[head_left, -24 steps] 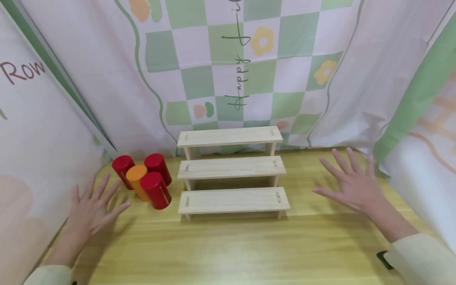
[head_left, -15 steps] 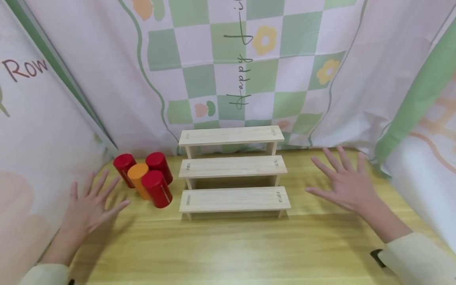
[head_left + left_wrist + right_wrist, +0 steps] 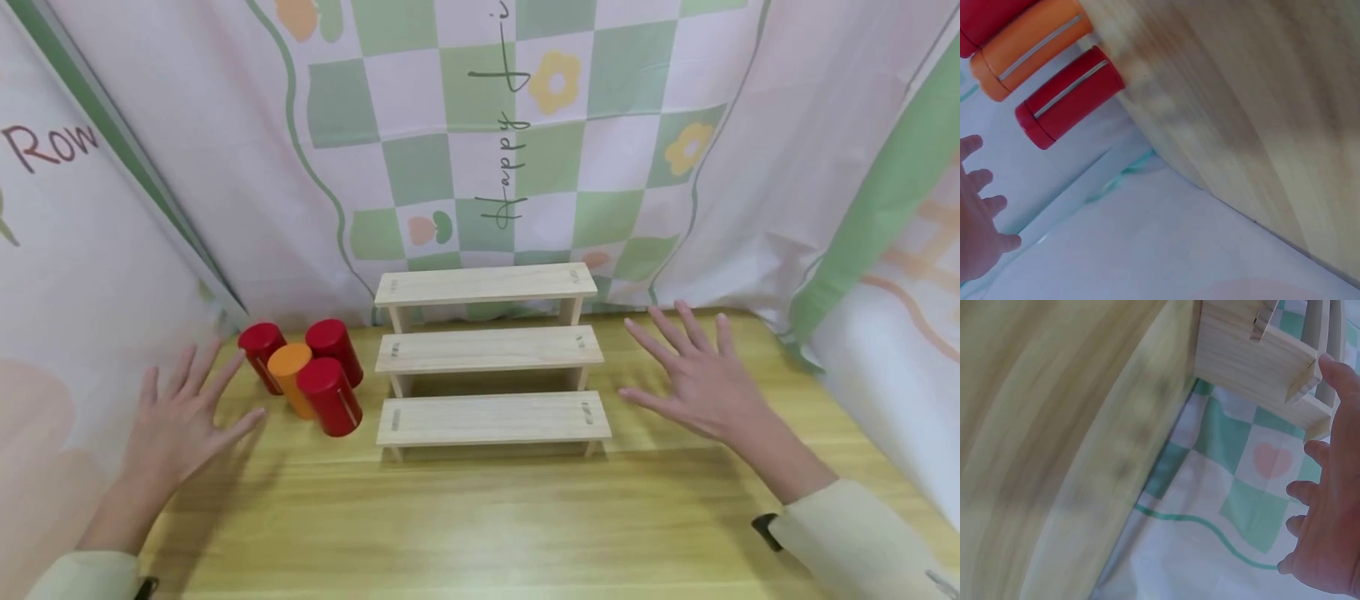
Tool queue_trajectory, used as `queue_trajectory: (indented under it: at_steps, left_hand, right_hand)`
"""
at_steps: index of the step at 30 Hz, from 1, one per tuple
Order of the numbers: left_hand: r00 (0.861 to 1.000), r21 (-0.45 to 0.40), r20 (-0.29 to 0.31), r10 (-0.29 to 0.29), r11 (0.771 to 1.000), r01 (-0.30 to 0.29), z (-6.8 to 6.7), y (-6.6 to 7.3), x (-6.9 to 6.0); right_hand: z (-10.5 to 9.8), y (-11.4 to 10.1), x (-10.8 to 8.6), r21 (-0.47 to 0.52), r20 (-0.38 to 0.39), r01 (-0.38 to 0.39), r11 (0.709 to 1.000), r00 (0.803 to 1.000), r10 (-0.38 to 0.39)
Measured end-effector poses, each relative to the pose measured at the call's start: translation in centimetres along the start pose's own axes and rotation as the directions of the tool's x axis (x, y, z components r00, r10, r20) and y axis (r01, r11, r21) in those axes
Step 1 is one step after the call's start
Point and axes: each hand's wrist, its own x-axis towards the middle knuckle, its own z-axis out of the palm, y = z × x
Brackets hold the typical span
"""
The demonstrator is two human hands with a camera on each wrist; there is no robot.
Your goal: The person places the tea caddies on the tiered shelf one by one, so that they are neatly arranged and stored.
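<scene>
In the head view, the left hand [image 3: 176, 429] is held over the table's left side with its fingers spread, holding nothing. Just right of it stand three red cylinders [image 3: 330, 398] and an orange cylinder [image 3: 291, 379], grouped close together. A three-step wooden rack [image 3: 491, 419] stands in the middle with nothing on its steps. To the rack's right hovers the right hand [image 3: 705, 383], fingers spread and holding nothing. The left wrist view shows the left hand [image 3: 979, 219] apart from a red cylinder [image 3: 1070, 97]. In the right wrist view the right hand [image 3: 1332, 494] is near the rack [image 3: 1260, 362].
The wooden table [image 3: 465, 525] reaches from the front to a hanging cloth [image 3: 408, 171] with a green and white check behind the rack. More cloth hangs along the left side [image 3: 97, 275] and the right side [image 3: 900, 333].
The right hand has moved left, towards the rack, and slightly up in the head view. The left hand has shifted slightly left and up. The cylinders and rack stand as before.
</scene>
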Motion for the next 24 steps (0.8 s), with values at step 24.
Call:
queue_trajectory:
  at_steps: [24]
  left_hand:
    - [0.999,-0.381,-0.043,0.002,0.925,-0.019,0.3,4.7,3.7]
  right_hand:
    - [0.3,-2.9,3.4,0.35,0.135,-0.084,0.933,0.99,0.039]
